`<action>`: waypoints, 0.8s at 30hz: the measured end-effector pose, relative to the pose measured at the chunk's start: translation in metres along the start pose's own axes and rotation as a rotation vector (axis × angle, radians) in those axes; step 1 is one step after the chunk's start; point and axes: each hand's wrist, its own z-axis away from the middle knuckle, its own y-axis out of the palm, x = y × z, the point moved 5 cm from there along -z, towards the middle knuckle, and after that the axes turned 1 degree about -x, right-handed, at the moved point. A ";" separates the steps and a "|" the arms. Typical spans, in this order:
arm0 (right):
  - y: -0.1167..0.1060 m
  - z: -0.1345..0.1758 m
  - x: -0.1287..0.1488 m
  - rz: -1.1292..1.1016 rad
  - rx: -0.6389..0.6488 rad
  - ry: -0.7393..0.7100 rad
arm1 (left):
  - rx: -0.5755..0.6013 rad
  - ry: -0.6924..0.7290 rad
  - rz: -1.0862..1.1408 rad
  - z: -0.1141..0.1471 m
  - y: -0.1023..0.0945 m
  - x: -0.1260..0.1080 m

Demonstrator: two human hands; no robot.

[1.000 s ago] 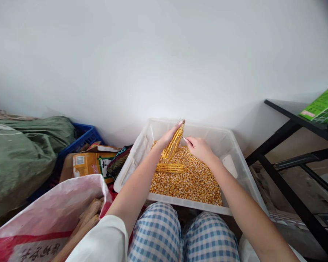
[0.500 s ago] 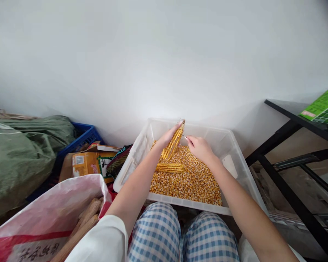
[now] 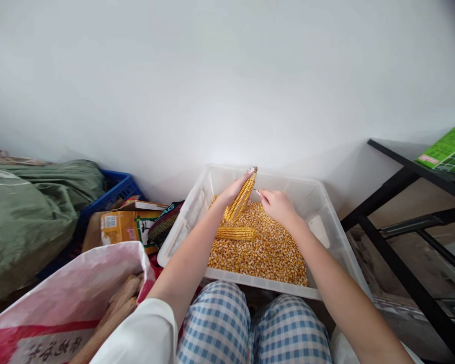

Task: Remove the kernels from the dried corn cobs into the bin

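Note:
My left hand [image 3: 235, 188] is closed around a dried corn cob [image 3: 241, 200], held tilted above the bin with its stalk end up. Yellow kernels cover most of the cob, with a groove running along it. My right hand [image 3: 276, 202] grips a thin metal tool [image 3: 257, 191], whose tip is at the cob's right side near the top; its handle is hidden in my fist, so the kind is unclear. Below, another corn cob [image 3: 235, 233] lies on loose corn kernels [image 3: 265, 258] in a translucent plastic bin [image 3: 326, 212].
At left stand a red and white woven sack [image 3: 79, 283] with brown pieces inside, an orange carton [image 3: 121, 227] and a blue crate [image 3: 121, 189] under green cloth [image 3: 41, 202]. A black metal frame [image 3: 387, 253] with a green box [image 3: 449, 149] stands at right. The wall is behind.

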 end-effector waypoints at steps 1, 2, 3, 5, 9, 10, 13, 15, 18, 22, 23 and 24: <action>0.000 0.000 0.000 0.006 0.005 -0.002 | -0.004 0.002 -0.007 0.000 0.000 0.000; 0.000 0.000 0.001 0.012 0.012 -0.002 | -0.011 0.002 -0.018 0.000 -0.001 0.001; 0.001 0.000 0.001 0.019 0.023 0.000 | -0.022 0.001 -0.034 0.000 -0.001 0.001; 0.002 -0.001 0.002 0.035 0.047 0.002 | -0.048 -0.007 -0.076 0.000 -0.003 0.003; 0.006 -0.001 0.006 0.071 0.091 -0.007 | -0.095 0.035 -0.180 0.003 -0.005 0.000; 0.006 -0.001 0.007 0.085 0.098 -0.010 | -0.111 0.069 -0.224 0.004 -0.006 -0.002; 0.009 0.000 0.009 0.126 0.149 -0.027 | -0.163 0.163 -0.425 0.009 -0.009 -0.010; 0.011 0.001 0.010 0.124 0.198 -0.058 | -0.164 0.187 -0.546 0.012 -0.011 -0.013; 0.012 0.002 0.010 0.071 0.224 -0.109 | -0.107 0.215 -0.634 0.014 -0.011 -0.014; 0.016 0.003 0.010 0.019 0.273 -0.174 | -0.022 0.255 -0.815 0.012 -0.010 -0.014; 0.017 0.003 0.009 0.009 0.284 -0.183 | -0.006 0.254 -0.849 0.012 -0.009 -0.013; 0.017 0.003 0.008 -0.006 0.288 -0.183 | 0.005 0.251 -0.856 0.011 -0.009 -0.013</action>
